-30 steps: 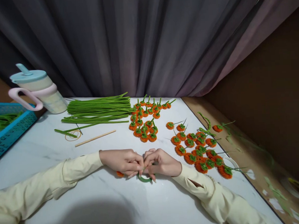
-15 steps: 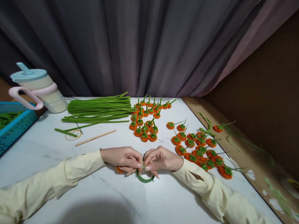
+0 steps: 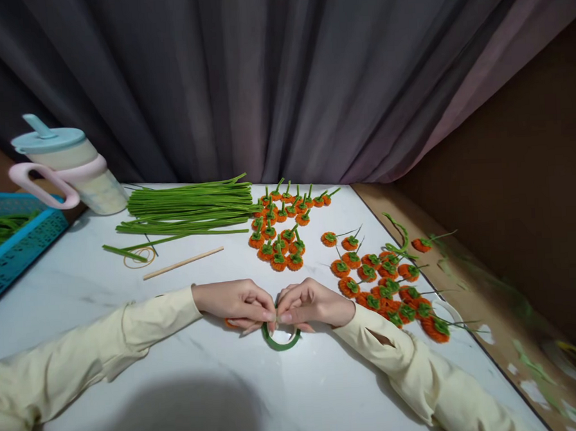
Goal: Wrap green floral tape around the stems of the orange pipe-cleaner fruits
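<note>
My left hand (image 3: 242,304) is closed, thumb and fingertips pinched together, with a sliver of an orange pipe-cleaner persimmon (image 3: 230,323) showing at its lower edge. Most of that persimmon is hidden by the hand. My right hand (image 3: 316,304) is also closed, its fingertips meeting those of the left. Below the joined fingertips hangs a roll of green floral tape (image 3: 281,346), its upper part covered by the fingers. Whatever thin piece lies between the fingertips is too small to make out.
Green pipe cleaners (image 3: 191,204) lie in a pile at the back. Persimmons with green stems (image 3: 278,261) stand beside it; others with bare wires (image 3: 368,272) lie at right. A wooden stick (image 3: 183,263), rubber bands (image 3: 139,258), tumbler (image 3: 68,169) and blue basket (image 3: 24,260) are left.
The hands have drawn slightly closer at the fingertips, and more of the tape roll's ring shows. Less of the orange persimmon is visible beneath the left hand. The view has shifted slightly.
</note>
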Available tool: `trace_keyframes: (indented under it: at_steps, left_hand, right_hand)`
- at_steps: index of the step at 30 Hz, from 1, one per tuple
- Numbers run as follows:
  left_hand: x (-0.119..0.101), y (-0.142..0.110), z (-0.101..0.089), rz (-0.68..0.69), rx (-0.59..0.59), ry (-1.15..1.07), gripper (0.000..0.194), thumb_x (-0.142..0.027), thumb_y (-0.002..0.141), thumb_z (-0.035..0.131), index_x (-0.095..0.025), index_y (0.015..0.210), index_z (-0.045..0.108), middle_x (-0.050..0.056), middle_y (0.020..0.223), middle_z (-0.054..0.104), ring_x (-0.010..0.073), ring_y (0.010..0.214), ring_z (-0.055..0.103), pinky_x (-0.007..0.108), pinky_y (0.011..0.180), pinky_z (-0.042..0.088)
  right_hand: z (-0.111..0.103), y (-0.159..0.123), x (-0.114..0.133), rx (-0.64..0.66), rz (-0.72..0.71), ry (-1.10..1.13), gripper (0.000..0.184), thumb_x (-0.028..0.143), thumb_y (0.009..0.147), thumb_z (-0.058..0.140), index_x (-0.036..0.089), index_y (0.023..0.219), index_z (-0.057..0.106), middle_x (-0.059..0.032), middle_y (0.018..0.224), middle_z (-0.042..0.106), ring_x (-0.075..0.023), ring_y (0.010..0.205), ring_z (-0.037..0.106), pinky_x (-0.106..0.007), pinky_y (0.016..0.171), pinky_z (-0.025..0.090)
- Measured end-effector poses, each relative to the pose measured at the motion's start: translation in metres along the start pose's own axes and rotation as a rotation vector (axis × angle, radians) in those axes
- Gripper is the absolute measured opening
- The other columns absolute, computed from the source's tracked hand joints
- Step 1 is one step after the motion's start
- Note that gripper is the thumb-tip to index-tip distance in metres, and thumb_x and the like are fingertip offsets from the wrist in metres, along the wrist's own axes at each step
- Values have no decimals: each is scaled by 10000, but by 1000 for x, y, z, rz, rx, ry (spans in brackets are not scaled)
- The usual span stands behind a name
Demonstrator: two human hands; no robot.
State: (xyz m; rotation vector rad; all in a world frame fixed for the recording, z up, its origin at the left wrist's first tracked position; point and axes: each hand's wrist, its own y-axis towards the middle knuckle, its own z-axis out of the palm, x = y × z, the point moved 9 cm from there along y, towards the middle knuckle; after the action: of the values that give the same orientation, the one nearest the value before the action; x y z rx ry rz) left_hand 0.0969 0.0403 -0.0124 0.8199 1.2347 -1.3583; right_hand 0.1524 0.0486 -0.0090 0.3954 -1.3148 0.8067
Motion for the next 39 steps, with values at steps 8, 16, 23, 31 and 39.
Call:
trace_keyframes:
  at_steps: [8, 16, 23, 31, 39]
  left_hand:
    - [-5, -1, -8, 68, -104, 6, 277, -374, 889, 520, -105, 844, 571, -80, 402, 400, 49, 343, 326, 138, 337, 240]
    - [-4, 0, -9, 66, -119, 35, 323, -426, 865, 540, -105, 831, 549, -64, 456, 449, 39, 350, 332, 142, 342, 244]
    - [-3, 1, -8, 52, -121, 46, 322, -435, 856, 551, -117, 812, 530, -74, 442, 440, 39, 348, 336, 140, 347, 263]
    - [-4, 1, -10, 46, -154, 44, 293, -400, 872, 537, -111, 825, 541, -78, 426, 434, 37, 335, 326, 133, 334, 251]
    - [-1, 1, -7, 24, -119, -4, 271, -376, 866, 548, -110, 812, 551, -90, 403, 397, 42, 331, 305, 135, 328, 251]
  right_hand:
    - [-6, 0, -5, -64, 51, 71, 248, 302, 661, 762, 84, 759, 695, 18, 543, 573, -11, 355, 373, -171, 360, 247]
    - [-9, 0, -13, -91, 130, 41, 304, 310, 587, 807, 83, 764, 707, 33, 511, 552, -7, 359, 323, -181, 348, 170]
    - [-11, -1, -10, -132, 113, 33, 296, 318, 595, 801, 82, 746, 708, 38, 509, 533, -3, 375, 302, -182, 357, 150]
    - [-12, -1, -8, -157, 104, 76, 269, 311, 627, 772, 77, 741, 701, 53, 442, 473, -10, 368, 273, -190, 369, 129]
    - [-14, -1, -11, -192, 73, -176, 362, 434, 677, 713, 80, 743, 690, 45, 516, 436, -43, 468, 311, -203, 427, 202]
